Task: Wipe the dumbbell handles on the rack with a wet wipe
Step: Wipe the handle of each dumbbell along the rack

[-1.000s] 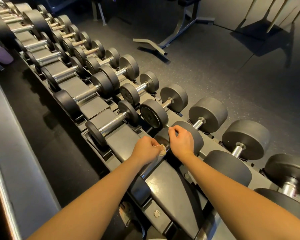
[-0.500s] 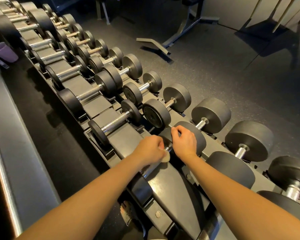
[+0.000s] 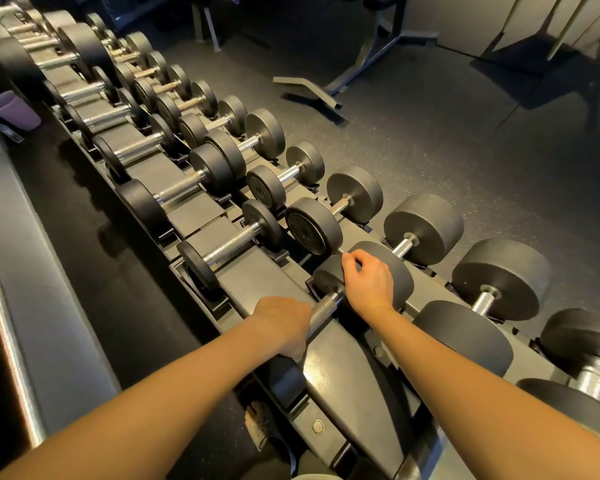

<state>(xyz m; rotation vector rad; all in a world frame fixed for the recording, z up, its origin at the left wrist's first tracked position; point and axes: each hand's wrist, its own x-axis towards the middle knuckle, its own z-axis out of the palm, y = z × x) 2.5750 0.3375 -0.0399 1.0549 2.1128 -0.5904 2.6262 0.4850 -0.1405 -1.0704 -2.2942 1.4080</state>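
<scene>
A long black two-tier rack [image 3: 347, 379] holds rows of black dumbbells with knurled steel handles. My left hand [image 3: 284, 323] is closed around the near end of one upper-row dumbbell handle [image 3: 323, 307]; the wet wipe is hidden under its fingers. My right hand [image 3: 371, 282] grips the top of that dumbbell's far head [image 3: 326, 277], fingers curled over it. The bare middle of the handle shows between my two hands. The near head [image 3: 286, 379] sits below my left wrist.
The neighbouring small dumbbell [image 3: 232, 242] lies just left on the same row. Bigger dumbbells [image 3: 499, 271] fill the lower row to the right. A purple cup [image 3: 13, 110] stands on the left ledge. A bench frame [image 3: 371, 57] stands on the floor beyond. A shoe [image 3: 258, 427] shows below the rack.
My left hand has slid along the handle toward me, from beside the far head to the near end, and the wipe is now out of sight. My right hand has stayed on the head.
</scene>
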